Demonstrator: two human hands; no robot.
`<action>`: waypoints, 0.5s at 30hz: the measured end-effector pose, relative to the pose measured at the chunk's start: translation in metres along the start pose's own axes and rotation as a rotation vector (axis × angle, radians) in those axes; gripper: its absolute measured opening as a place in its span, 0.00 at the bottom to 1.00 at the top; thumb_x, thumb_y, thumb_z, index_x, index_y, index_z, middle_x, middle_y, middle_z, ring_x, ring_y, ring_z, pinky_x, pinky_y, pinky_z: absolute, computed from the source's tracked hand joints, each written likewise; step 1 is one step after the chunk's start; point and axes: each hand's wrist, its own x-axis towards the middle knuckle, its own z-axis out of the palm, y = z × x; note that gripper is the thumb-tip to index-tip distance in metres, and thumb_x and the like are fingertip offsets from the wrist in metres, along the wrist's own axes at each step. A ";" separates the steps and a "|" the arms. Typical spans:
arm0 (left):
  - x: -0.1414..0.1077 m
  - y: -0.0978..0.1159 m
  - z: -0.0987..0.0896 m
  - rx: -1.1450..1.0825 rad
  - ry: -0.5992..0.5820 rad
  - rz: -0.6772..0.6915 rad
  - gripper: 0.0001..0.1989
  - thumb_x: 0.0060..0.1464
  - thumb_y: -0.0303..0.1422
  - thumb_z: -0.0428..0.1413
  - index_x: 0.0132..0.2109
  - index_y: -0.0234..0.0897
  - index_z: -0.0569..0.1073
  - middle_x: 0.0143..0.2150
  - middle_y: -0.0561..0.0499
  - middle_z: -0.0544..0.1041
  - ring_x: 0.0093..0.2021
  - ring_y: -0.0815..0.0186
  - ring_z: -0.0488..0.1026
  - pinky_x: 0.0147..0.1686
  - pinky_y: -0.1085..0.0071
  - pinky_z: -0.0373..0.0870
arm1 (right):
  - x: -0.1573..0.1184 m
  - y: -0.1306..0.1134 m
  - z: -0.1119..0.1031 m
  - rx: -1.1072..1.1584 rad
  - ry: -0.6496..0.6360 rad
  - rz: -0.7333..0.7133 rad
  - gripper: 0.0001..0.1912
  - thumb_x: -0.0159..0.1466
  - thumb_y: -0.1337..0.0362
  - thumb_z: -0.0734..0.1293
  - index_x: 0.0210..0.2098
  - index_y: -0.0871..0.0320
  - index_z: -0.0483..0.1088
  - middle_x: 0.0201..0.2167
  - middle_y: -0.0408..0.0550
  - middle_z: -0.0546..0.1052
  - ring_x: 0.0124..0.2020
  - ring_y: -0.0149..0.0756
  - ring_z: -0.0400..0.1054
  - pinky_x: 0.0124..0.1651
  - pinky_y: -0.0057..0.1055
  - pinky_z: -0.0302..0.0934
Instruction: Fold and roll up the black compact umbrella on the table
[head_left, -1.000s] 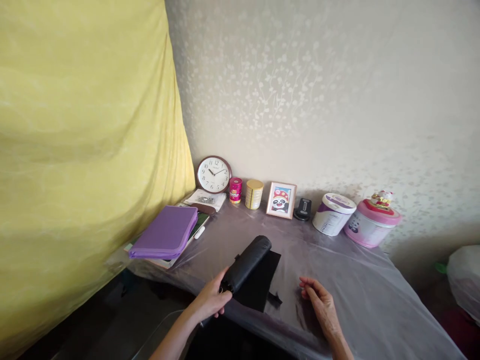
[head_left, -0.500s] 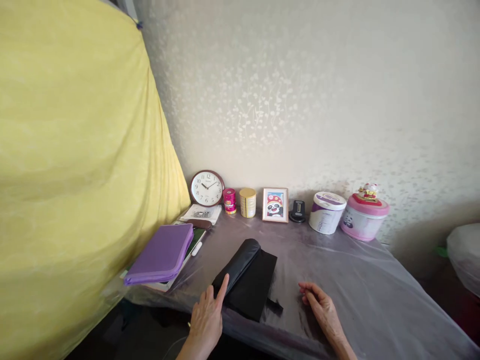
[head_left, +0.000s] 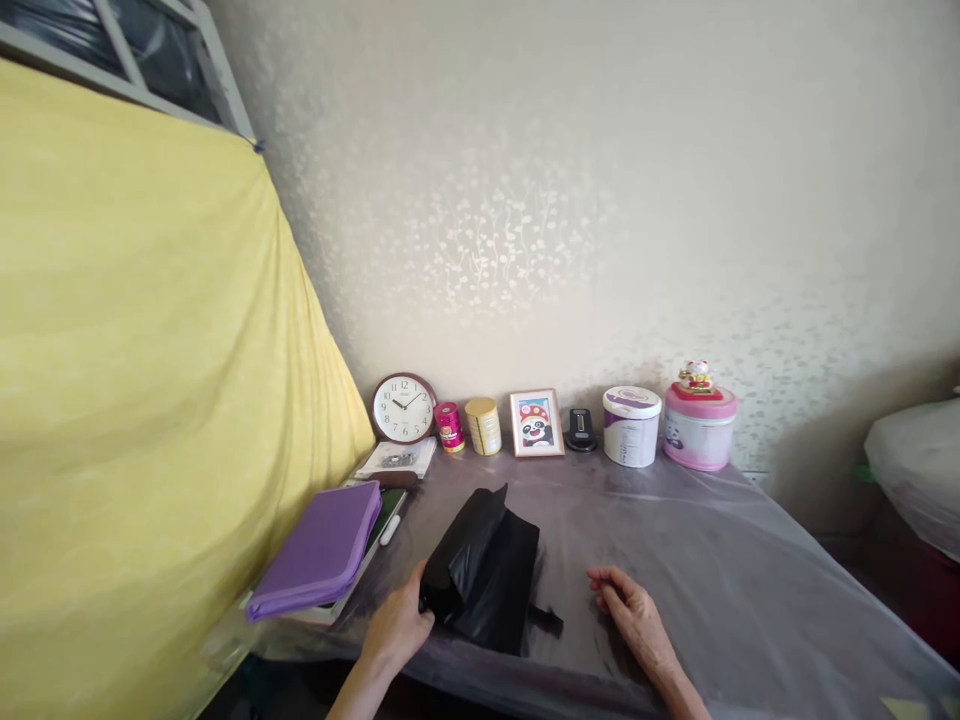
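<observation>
A black, partly rolled sheet-like item [head_left: 499, 580] with a short strap [head_left: 546, 620] lies near the table's front edge; its exact kind is unclear. My left hand [head_left: 401, 615] grips the near-left end of its rolled part, fingers largely hidden behind it. One loose flap stands up along the roll, and the rest lies flat to the right. My right hand [head_left: 630, 615] rests on the table to the right of the strap, apart from it. Its fingers are loosely bent and nothing shows in them.
Left of the black item, a purple zip folder [head_left: 319, 550] lies on other flat things. Along the wall stand a clock [head_left: 404, 408], a pink can [head_left: 449, 428], a yellow can [head_left: 483, 426], a picture frame [head_left: 537, 423], a white tub [head_left: 631, 428] and a pink tin [head_left: 700, 430].
My left hand went from pointing a finger on the roll to gripping its end. The roll has loosened and its flap lifted. The view tilted up; my right hand stays nearly in place.
</observation>
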 end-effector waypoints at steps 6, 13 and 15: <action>-0.015 0.021 -0.007 -0.224 -0.116 0.001 0.16 0.53 0.33 0.42 0.46 0.31 0.65 0.23 0.53 0.71 0.23 0.67 0.71 0.21 0.74 0.65 | 0.000 0.002 -0.001 -0.027 -0.002 -0.069 0.16 0.51 0.57 0.61 0.33 0.59 0.73 0.26 0.45 0.74 0.24 0.33 0.66 0.30 0.29 0.62; -0.035 0.059 -0.023 -0.285 0.012 0.137 0.20 0.43 0.27 0.54 0.47 0.40 0.67 0.36 0.48 0.75 0.44 0.59 0.72 0.40 0.70 0.65 | -0.008 -0.017 -0.003 -0.053 0.023 -0.167 0.13 0.48 0.59 0.60 0.26 0.57 0.73 0.22 0.44 0.75 0.27 0.39 0.68 0.33 0.32 0.62; -0.040 0.068 -0.027 -0.320 0.020 0.136 0.23 0.41 0.26 0.55 0.48 0.41 0.67 0.39 0.48 0.75 0.48 0.57 0.70 0.42 0.69 0.63 | -0.011 -0.021 -0.005 -0.035 0.021 -0.189 0.13 0.46 0.60 0.60 0.27 0.56 0.74 0.26 0.46 0.77 0.32 0.43 0.69 0.39 0.35 0.63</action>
